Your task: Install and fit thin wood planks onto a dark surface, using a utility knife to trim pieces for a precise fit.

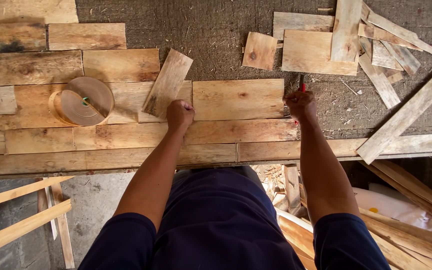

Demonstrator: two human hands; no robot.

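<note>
Both fists are closed: left hand pressed on a plank, right hand clamped on a half-hidden red pencil at its end; a tape roll lies leftward.

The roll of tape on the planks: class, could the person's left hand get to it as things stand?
Probably yes. The roll of tape lies in the open left of the left hand; only a loose slanted board lies between.

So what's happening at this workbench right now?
A person leans over rows of wooden planks laid flat side by side. The left hand is a closed fist pressing at the left end of a short plank, while the right hand grips a red pencil-like tool at that plank's right end. A roll of brown edging tape lies on the boards to the left, and offcuts are scattered beyond.
</note>
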